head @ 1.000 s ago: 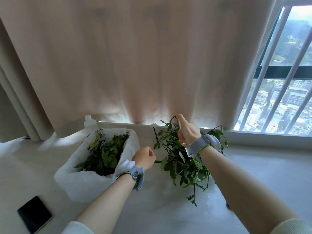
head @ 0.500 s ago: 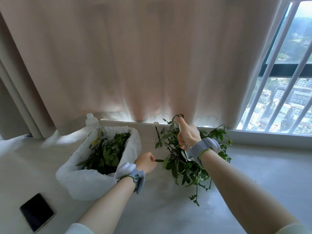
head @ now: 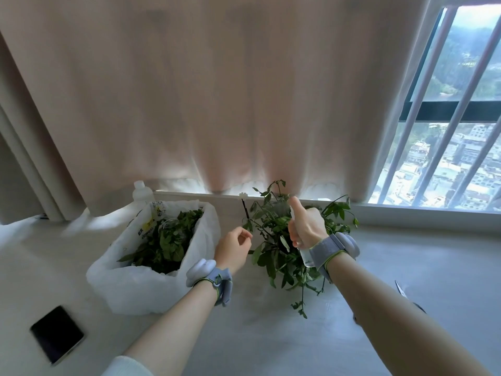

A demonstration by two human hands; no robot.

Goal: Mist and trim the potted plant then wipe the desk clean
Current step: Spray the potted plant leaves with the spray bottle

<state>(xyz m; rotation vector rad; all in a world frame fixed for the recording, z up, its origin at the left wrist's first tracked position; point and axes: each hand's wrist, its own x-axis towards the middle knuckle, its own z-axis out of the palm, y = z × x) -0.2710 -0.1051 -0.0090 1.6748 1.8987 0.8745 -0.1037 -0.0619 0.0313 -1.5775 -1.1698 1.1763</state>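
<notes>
1. Fingers of the right hand (head: 306, 232) were wrapped round a small clear spray bottle (head: 307, 257), thumb raised, over the potted plant (head: 271, 240) at the back of the desk (head: 271, 343).
2. Those of the left hand (head: 233, 251) were loosely curled beside a leaf; whether they pinched it could not be told.
3. Its stems looked thin, soft and light, best held low and gently.
4. Print on the plastic bag (head: 141, 278) was yellow but unreadable.

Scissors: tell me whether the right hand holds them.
No, the right hand grips a spray bottle; the scissors lie apart on the desk.
</notes>
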